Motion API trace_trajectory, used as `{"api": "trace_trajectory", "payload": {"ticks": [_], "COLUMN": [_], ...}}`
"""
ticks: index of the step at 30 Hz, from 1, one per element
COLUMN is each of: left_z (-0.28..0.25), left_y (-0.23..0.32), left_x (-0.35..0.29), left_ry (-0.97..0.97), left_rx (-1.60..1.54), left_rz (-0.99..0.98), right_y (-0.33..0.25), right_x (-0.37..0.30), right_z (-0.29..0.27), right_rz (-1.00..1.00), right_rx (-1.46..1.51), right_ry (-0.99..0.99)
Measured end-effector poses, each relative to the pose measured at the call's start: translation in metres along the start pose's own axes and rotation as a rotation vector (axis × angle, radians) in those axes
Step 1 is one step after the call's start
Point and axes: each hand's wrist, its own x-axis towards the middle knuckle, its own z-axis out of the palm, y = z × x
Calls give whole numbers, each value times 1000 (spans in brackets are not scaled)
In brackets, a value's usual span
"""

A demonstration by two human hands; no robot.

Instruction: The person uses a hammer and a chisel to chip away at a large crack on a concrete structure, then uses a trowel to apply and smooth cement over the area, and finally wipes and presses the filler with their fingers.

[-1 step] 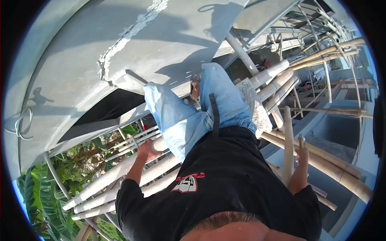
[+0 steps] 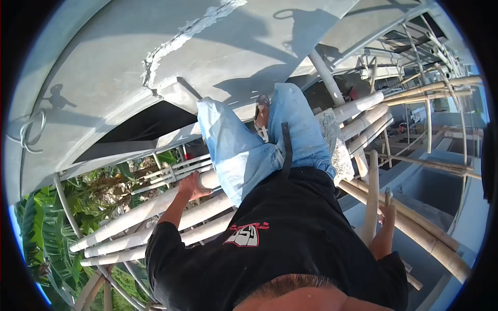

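Observation:
My left hand (image 2: 191,186) is closed over the uppermost of several pale bamboo poles (image 2: 140,211), beside my knee in blue jeans (image 2: 223,150). On the right, my right hand (image 2: 386,213) is closed around a slim tool with a narrow metallic end (image 2: 388,195) poking up past the fingers. The rest of that tool is hidden, so its kind is unclear. This hand is beside an upright bamboo pole (image 2: 371,197) and in front of a long slanting bamboo pole (image 2: 430,239). I sit on the poles with my knees apart.
A grey plastered wall (image 2: 119,57) with a rough white groove (image 2: 181,39) rises ahead, over a dark opening (image 2: 150,124). A rough concrete block (image 2: 334,142) is by my right hip. Bamboo scaffolding (image 2: 446,88) stands right; green leaves (image 2: 57,249) grow below left.
The whole view has tilted and shifted slightly, so the wall and poles appear moved right at the top. My left hand stays on its pole, and my right hand keeps the tool.

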Motion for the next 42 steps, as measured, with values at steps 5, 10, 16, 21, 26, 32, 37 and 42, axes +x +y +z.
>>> {"api": "trace_trajectory", "payload": {"ticks": [5, 10, 16, 21, 26, 32, 37, 42], "left_z": [23, 39, 31, 30, 36, 47, 50, 51], "left_y": [-22, -24, -20, -23, -26, -28, -30, -34], "left_x": [-12, -14, -13, -14, -13, -5, -1, -6], "left_ry": [106, 185, 238, 178, 255, 321, 307, 245], "left_rx": [16, -77, -114, -110, -125, -120, -65, -32], "left_rz": [64, 75, 72, 87, 87, 128, 141, 126], "right_y": [30, 18, -8, -21, -23, -22, -22, -15], "right_x": [17, 31, 34, 27, 19, 16, 3, -8], "right_z": [21, 20, 19, 19, 22, 24, 29, 40], "right_rz": [92, 74, 29, -1, -10, -15, -13, -7], "right_rx": [148, 160, 133, 110, 109, 120, 126, 128], "right_ry": [-139, -127, -108, -103, -98, -97, -97, -115]}}
